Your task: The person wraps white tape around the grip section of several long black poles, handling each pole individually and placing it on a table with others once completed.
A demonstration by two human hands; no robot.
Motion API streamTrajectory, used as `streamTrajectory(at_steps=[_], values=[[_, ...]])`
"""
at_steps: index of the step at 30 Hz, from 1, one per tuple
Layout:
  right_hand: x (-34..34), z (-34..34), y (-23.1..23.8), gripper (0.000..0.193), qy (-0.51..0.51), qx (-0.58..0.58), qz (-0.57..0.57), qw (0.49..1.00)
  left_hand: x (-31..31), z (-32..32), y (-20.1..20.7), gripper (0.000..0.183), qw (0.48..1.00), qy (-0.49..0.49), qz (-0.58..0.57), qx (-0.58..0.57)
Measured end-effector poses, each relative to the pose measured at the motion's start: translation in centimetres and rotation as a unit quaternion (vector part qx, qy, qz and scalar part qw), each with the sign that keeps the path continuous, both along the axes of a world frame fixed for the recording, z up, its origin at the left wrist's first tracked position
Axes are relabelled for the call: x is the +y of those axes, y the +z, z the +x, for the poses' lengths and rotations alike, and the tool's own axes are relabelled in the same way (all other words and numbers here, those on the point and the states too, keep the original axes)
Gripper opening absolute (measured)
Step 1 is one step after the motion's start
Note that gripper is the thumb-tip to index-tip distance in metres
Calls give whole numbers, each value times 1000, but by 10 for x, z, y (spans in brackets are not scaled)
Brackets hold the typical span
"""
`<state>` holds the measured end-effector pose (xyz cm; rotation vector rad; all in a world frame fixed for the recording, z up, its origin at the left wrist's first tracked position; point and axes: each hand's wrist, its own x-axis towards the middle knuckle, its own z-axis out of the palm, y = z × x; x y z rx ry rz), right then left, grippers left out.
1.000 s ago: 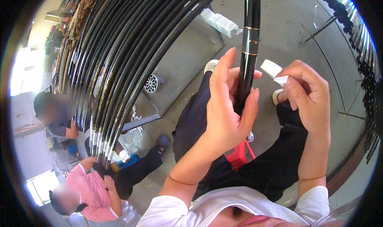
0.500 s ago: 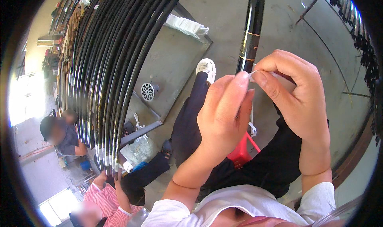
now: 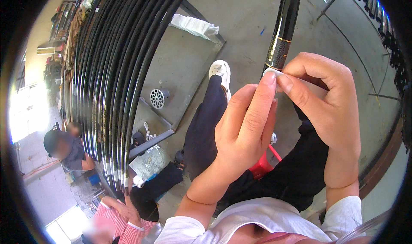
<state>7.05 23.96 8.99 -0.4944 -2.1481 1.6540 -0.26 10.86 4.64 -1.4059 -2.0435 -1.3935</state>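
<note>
A black rod with gold bands and a patterned section runs from the top edge down to my hands, its lower part hidden behind them. My left hand is closed, with its fingertips against a small white strip at the rod. Between thumb and bent forefinger, my right hand pinches the other side of that strip. Part of a pale piece also shows under the right hand's fingers. Whether the left hand grips the rod too, I cannot tell.
Many long black rods lean in a row on the left over a metal table. It carries a white bundle and a round perforated part. Two people work beyond. A red object sits between my legs; more rods line the far right.
The rod has shifted right and turned, showing its patterned section. My hands have moved slightly right, and the white strip now lies broader under my fingertips. A co-worker's hands moved.
</note>
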Motion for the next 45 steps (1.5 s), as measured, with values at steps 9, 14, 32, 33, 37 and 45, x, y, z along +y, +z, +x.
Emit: streamTrajectory(at_steps=[9,14,32,33,37,45], values=[[4,1,-1,16,13,-4,8,1000,-2,2,2,50,1000,-12,-14,-17],[6,1,-1,17,16,2,22,1000,-1,2,1,51,1000,-14,-11,-19],[5,3,4,17,8,-27,-19,999,-1,4,-1,50,1000,-14,-19,-19],[5,3,3,17,7,-20,-15,1000,-1,4,-1,50,1000,-12,-18,-21],[4,3,1,17,5,-12,-12,1000,-6,4,1,51,998,-23,-61,-17],[3,3,2,18,3,-19,-14,1000,-2,4,-1,48,1000,-9,-24,-18]])
